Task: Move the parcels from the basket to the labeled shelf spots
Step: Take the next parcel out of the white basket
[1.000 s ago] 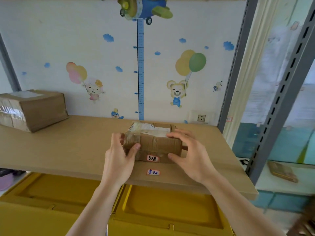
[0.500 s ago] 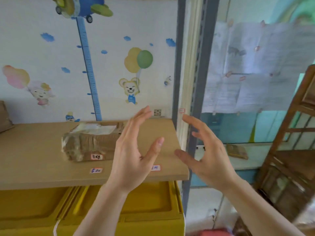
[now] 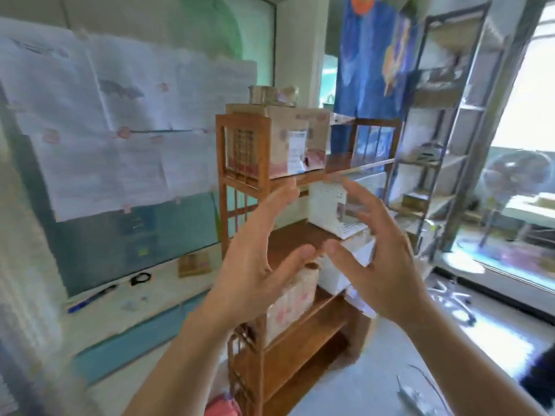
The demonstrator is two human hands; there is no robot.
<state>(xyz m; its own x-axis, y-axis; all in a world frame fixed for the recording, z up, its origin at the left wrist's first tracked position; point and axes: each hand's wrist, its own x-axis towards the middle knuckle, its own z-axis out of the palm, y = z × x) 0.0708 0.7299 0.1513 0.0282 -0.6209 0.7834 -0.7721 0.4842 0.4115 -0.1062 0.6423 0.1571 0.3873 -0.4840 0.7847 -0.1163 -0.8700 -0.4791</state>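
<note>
My left hand (image 3: pixel 255 262) and my right hand (image 3: pixel 378 259) are both raised in the middle of the view, palms facing each other, fingers spread, holding nothing. The labeled shelf and the brown parcel are out of view. No basket shows clearly. The picture is blurred by motion.
A wooden rack (image 3: pixel 249 187) stands straight ahead with a cardboard box (image 3: pixel 288 139) on its upper shelf and white boxes (image 3: pixel 336 211) below. Papers (image 3: pixel 120 121) hang on the wall at left. A grey metal shelf unit (image 3: pixel 444 115) and a fan (image 3: pixel 513 175) are at right.
Both hands let go of the brown parcel on the labeled shelf and lifted away open. The view has swung right, from that shelf to the wooden rack.
</note>
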